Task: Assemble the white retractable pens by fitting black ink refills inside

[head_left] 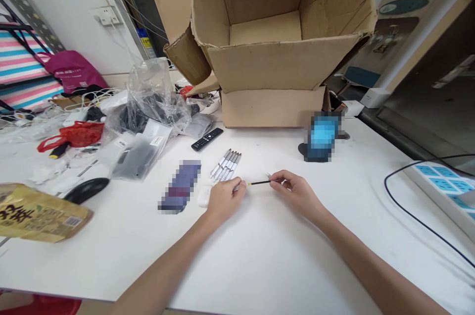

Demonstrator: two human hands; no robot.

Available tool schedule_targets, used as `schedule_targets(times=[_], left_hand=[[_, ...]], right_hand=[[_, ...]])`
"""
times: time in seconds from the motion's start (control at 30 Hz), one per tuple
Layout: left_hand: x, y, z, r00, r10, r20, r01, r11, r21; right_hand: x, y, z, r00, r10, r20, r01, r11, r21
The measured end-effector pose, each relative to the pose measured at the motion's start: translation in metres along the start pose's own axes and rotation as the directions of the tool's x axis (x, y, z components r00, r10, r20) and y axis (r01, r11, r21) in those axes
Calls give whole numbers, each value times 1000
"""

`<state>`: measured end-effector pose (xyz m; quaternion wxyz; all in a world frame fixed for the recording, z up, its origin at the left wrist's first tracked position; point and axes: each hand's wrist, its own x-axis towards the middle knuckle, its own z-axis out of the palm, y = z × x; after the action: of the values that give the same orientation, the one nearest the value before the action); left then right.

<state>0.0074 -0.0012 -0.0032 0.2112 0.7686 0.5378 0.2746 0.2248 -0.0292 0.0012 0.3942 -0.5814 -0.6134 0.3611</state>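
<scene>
A thin black pen refill (260,183) with a yellowish end spans the gap between my two hands, above the white table (289,265). My left hand (225,199) is closed, its thumb and finger pinched at the refill's yellowish end. The refill's other end is pinched in my right hand (295,192), where a small pale piece also pokes out by the fingertips. Beyond my left hand, several white and grey pens (226,165) lie side by side. A white case (204,195) sits just left of my left hand, partly covered by it.
A big open cardboard box (274,107) stands at the back. A remote (207,139), a blurred phone-like item (180,186) and plastic bags (139,154) lie left. At right are a blurred screen (322,136), a black cable (411,224) and a power strip (441,196).
</scene>
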Motion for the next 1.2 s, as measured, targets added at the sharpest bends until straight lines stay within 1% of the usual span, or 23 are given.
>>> schedule_targets(times=[0.2, 0.37, 0.43, 0.57, 0.77, 0.87, 1.03, 1.2], left_hand=[[0, 0, 0, 1000, -7, -4, 7, 1000, -5], [0, 0, 0, 1000, -4, -8, 4, 1000, -3], [0, -1, 0, 1000, -1, -9, 1, 1000, -3], [-1, -1, 0, 1000, 1, -11, -1, 1000, 0], [0, -1, 0, 1000, -7, -18, 7, 1000, 8], [1, -2, 1, 1000, -5, -25, 5, 1000, 11], [0, -2, 2, 1000, -3, -23, 4, 1000, 22], [0, -1, 1, 1000, -12, -28, 13, 999, 32]], right_hand=[[-2, -1, 0, 995, 88, 55, -85, 995, -48], [0, 1, -1, 1000, -2, 14, 2, 1000, -9], [0, 1, -2, 1000, 12, 10, -12, 1000, -5], [-1, 0, -3, 995, 84, 50, -83, 996, -25], [0, 1, -2, 999, -3, 35, 2, 1000, 16], [0, 1, -3, 999, 20, 35, -20, 1000, -3], [-1, -2, -4, 994, 70, 84, -66, 997, -46], [0, -1, -3, 997, -1, 71, 2, 1000, -4]])
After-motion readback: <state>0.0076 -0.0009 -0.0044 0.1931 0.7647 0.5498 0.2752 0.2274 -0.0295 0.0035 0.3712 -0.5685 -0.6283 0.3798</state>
